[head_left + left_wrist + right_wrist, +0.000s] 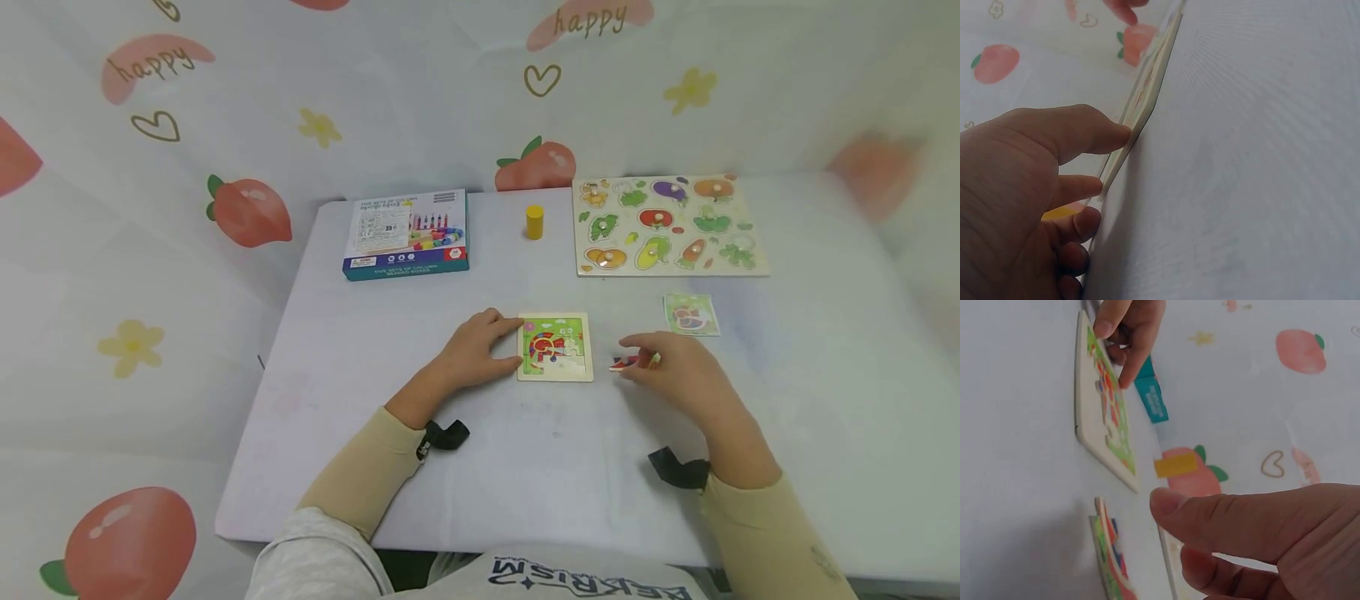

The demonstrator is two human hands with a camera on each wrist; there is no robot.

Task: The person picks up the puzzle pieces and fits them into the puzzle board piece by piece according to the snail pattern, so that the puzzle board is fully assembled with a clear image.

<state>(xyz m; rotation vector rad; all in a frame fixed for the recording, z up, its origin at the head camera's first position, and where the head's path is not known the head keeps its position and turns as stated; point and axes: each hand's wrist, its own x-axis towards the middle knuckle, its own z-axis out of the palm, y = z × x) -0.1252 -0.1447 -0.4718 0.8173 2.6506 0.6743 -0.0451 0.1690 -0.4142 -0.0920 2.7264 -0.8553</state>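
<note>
A small square wooden jigsaw board point(577, 373) with a green and red picture lies flat on the table. The left hand point(472, 348) touches its left edge with spread thumb and index finger; the thumb tip point(1119, 136) rests at the rim. Just right of the board, loose red and green jigsaw pieces point(1110, 550) lie on the table, partly hidden in the head view by the right hand point(686, 375). Thumb and index finger of that hand are parted over the pieces. In the right wrist view, its thumb point(1204, 522) appears apart from them.
Behind stand a boxed toy set point(405, 233), a yellow cylinder point(534, 222) and a large vegetable puzzle board point(675, 267). A small picture card point(692, 315) lies beyond the right hand. A fruit-printed sheet hangs along the table's point(525, 467) back and left.
</note>
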